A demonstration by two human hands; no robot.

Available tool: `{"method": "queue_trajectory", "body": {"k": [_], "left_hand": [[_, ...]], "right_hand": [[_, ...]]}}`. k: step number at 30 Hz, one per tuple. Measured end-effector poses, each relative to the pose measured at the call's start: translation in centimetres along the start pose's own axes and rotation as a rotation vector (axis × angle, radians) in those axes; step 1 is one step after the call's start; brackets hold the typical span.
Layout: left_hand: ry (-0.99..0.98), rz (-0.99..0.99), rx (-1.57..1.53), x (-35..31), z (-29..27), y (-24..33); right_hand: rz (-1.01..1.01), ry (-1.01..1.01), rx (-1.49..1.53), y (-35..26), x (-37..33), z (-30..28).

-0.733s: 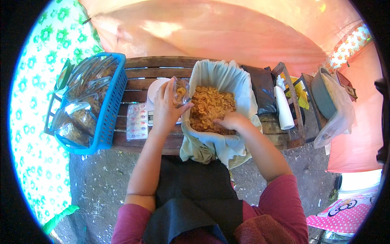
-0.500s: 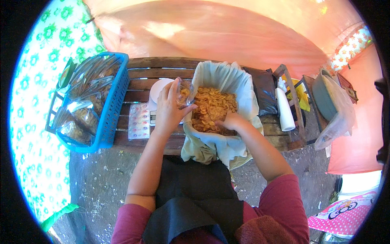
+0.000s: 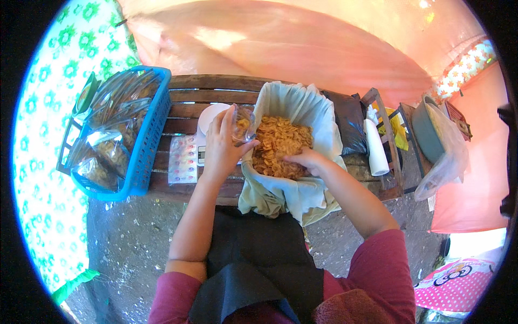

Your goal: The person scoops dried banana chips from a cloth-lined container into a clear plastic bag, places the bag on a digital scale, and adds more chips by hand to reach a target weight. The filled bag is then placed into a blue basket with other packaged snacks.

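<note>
A clear plastic bag (image 3: pixel 243 123) with a few chips in it is held upright in my left hand (image 3: pixel 220 141), its fingers and thumb wrapped round the side. To its right, a cloth-lined basket (image 3: pixel 326 121) holds a heap of thin golden-brown chips (image 3: pixel 283 137). My right hand (image 3: pixel 308 160) is down among the chips at the near right of the heap, thumb pointing left. Its fingers look curled round some chips, though they are partly hidden. Behind my left hand is a white kitchen scale (image 3: pixel 207 116), partly covered by the hand.
All this stands on a slatted wooden bench (image 3: pixel 183 110). At left, a blue plastic basket (image 3: pixel 141 156) holds several filled clear bags. A sheet of printed labels (image 3: pixel 183 160) lies beside the scale. On the right are a black bag (image 3: pixel 348 125), a white roll (image 3: pixel 376 148) and a grey-green tub (image 3: pixel 429 132).
My right hand has moved slightly up and left within the chips, showing more of its thumb side. The left hand still holds the bag in nearly the same place.
</note>
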State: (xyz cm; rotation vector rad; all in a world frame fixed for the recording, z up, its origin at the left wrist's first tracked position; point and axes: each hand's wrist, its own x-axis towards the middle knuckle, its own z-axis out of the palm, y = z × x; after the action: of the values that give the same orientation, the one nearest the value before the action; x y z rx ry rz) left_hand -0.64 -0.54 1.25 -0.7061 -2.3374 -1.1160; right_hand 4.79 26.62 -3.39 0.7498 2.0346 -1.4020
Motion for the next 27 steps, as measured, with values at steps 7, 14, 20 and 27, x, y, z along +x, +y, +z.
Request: {"method": "queue_trajectory", "body": {"k": [7,14,20,27], "left_hand": [[0.003,-0.009,-0.003,-0.4,0.0,-0.6],[-0.001,-0.028,-0.022,-0.2,-0.1,-1.1],[0.005,-0.01,-0.019,-0.3,0.0,-1.0],[-0.034,-0.017,0.014,-0.2,0.0,-0.4]], "right_hand": [[-0.117,0.064,0.379,-5.3,-0.1,-1.1],[-0.403,0.234,-0.178,-7.3,1.2,-2.8],[-0.671,0.422,-0.884,-0.7,1.6,0.5],[-0.33,0.027,-0.073,0.0,0.8,-4.3]]}}
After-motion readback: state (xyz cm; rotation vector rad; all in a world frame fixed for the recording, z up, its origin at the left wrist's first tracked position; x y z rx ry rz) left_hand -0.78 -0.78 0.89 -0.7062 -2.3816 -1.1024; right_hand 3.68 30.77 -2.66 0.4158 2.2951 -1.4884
